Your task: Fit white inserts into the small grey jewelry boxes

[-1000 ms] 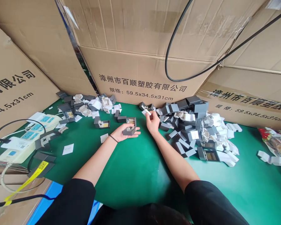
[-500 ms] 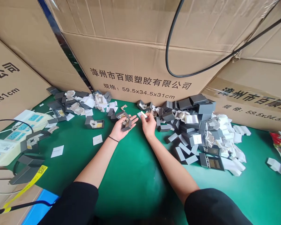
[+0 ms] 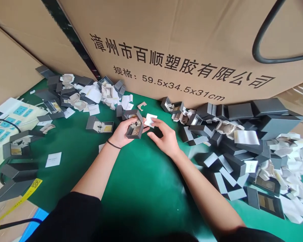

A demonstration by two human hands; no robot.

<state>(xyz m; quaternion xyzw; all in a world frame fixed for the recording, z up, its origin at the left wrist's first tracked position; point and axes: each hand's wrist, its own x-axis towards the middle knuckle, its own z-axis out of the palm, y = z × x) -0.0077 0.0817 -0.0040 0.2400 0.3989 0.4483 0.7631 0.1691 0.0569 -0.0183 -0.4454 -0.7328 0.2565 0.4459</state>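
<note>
My left hand [image 3: 122, 132] cradles a small open grey box [image 3: 134, 124] with a small metal item inside, held over the green mat [image 3: 141, 174]. Just to its right, my right hand [image 3: 164, 137] pinches a small white card [image 3: 149, 120] at the box's edge. A black hair band circles my left wrist. Both forearms reach in from black sleeves at the bottom.
A heap of grey boxes and white papers [image 3: 242, 141] fills the right side. More boxes and papers [image 3: 75, 94] lie at the back left, with an open box [image 3: 99, 125] near my left hand. Large cardboard cartons [image 3: 181, 50] wall the back. A power strip [image 3: 7, 121] lies far left.
The camera has moved closer and lower. My hands came together: the right hand brought the white card up against the box, which the left hand now grips more upright.
</note>
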